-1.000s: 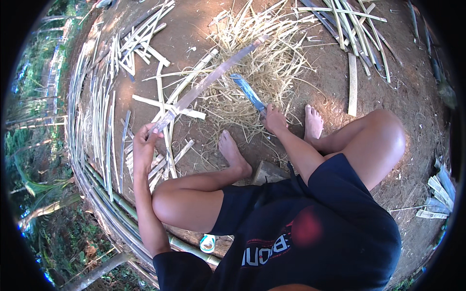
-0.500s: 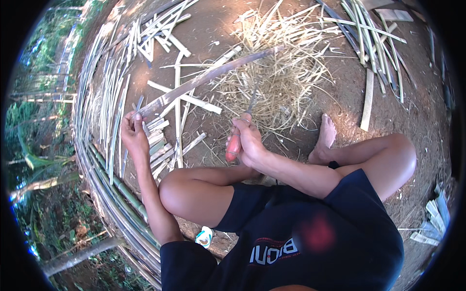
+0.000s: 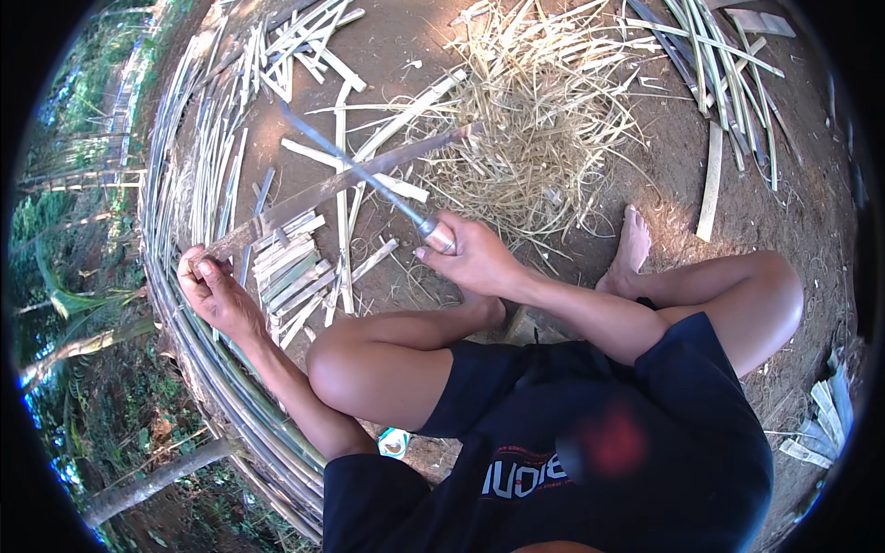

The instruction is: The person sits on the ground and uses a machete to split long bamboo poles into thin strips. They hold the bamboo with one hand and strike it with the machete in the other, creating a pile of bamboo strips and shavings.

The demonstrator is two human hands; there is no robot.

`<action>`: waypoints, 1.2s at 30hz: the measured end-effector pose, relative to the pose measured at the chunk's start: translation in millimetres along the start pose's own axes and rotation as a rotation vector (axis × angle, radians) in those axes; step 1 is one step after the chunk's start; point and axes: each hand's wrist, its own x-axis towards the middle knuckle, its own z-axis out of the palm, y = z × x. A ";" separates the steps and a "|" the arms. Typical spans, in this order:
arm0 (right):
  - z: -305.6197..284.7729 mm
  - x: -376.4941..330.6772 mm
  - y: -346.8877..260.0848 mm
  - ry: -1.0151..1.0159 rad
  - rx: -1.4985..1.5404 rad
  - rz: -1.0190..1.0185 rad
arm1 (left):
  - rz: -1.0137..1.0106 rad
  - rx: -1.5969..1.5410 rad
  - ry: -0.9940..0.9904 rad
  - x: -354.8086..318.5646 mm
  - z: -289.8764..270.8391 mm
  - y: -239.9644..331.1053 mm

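Note:
My left hand is closed on the near left end of a long brown bamboo strip. The strip slants up to the right, and its far end lies over a heap of thin shavings. In my right hand is a long-bladed knife, gripped by its handle, which my fingers partly cover. Its blade points up and to the left, crossing over the strip in this view. Whether blade and strip touch, I cannot tell. Short split bamboo pieces lie below the strip.
Long bamboo strips are spread along the left, with green and brown poles nearer me. More strips lie at the far right. My bare foot rests beside the shavings. A small white and teal packet sits by my left thigh.
My left hand has moved left and down, drawing the bamboo strip with it. The knife has swung from pointing up to pointing up and left, across the strip.

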 end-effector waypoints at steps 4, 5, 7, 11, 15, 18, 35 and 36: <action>0.1 0.9 19.9 -0.098 -0.287 -0.063 | -0.092 -0.140 -0.024 -0.1 18.2 4.9; -2.2 3.2 23.7 -0.104 -0.370 -0.014 | -0.103 -0.133 -0.044 0.2 14.6 2.9; -9.4 15.8 56.8 -0.074 -0.339 0.172 | -0.118 -0.110 -0.035 0.7 15.8 7.3; -50.3 44.7 140.9 0.004 -0.334 0.466 | -0.122 -0.086 -0.007 4.0 8.3 -9.3; -56.1 52.3 123.2 -0.064 -0.334 0.431 | -0.119 -0.048 0.030 1.0 9.1 -8.8; -19.2 45.6 111.1 -0.071 -0.291 0.131 | -0.117 -0.049 0.054 6.5 13.3 -12.7; -0.8 40.7 71.2 -0.110 -0.258 0.130 | -0.314 -0.665 0.316 21.7 38.1 -18.1; -1.1 37.2 47.2 -0.179 -0.284 0.090 | -0.286 -0.654 0.296 22.7 42.0 -19.9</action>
